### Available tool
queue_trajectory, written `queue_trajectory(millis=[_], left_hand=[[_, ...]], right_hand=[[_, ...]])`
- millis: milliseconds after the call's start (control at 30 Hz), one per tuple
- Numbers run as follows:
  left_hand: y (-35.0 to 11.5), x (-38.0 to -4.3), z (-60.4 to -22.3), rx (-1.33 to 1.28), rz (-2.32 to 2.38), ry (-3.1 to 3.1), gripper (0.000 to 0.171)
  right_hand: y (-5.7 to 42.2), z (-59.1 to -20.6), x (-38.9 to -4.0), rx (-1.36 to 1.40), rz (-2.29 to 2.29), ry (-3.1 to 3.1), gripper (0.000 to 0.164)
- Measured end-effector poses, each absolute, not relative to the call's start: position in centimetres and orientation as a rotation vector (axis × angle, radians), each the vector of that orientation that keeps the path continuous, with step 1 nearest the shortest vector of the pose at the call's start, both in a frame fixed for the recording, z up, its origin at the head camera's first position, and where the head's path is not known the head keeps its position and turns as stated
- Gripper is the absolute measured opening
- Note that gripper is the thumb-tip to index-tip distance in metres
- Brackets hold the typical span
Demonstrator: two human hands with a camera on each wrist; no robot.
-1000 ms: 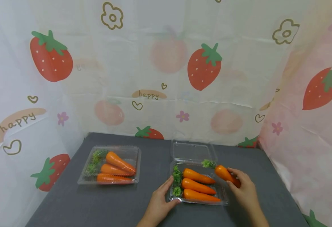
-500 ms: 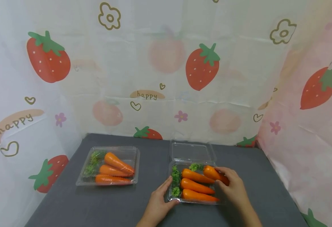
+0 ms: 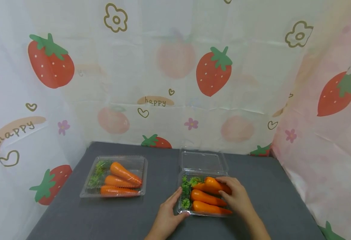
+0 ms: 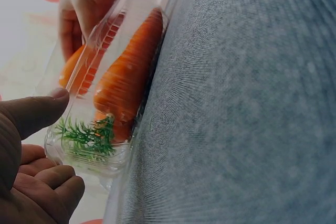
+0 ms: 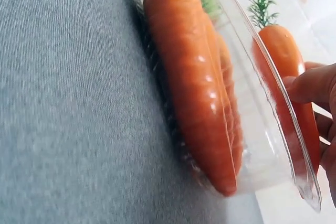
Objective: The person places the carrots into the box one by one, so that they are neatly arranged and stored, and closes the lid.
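Observation:
My right hand (image 3: 237, 196) grips an orange toy carrot (image 3: 213, 184) by its body, low over the back part of a clear plastic clamshell box (image 3: 205, 214). Its green leafy top (image 3: 195, 181) points left. The right wrist view shows thumb and fingers on either side of this carrot (image 5: 286, 51), above the box rim. Other carrots lie below it, two of them (image 3: 208, 197) plainly visible, leaves toward the left wall. At the box's front left corner, my left hand (image 3: 167, 215) touches the side with extended fingers, its thumb (image 4: 44, 111) at the rim.
The box's transparent lid (image 3: 204, 161) is folded back behind it. To the left, a second clear box (image 3: 139, 160) with its lid down holds several carrots (image 3: 124, 173). Both are on a dark grey tabletop (image 3: 115, 220), with a strawberry-print curtain (image 3: 127, 73) behind and along the sides.
My right hand has carried the carrot leftward and down, from beyond the box's right side to over the carrots in its back part. My left hand has stayed at the box.

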State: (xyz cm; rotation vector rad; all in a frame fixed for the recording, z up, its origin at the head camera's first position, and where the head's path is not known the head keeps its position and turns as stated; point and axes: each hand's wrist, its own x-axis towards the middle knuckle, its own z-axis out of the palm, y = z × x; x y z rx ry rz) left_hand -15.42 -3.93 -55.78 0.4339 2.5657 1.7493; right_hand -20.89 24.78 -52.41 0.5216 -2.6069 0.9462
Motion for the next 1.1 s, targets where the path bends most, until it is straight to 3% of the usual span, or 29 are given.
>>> queue_trajectory(millis=[1100], left_hand=[[-3.9,-15.4,-55.8,0.435,1.740,2.585,0.084]], right_hand=[[21.6,-53.3,-21.7,0.462,1.052,-2.773,0.048]])
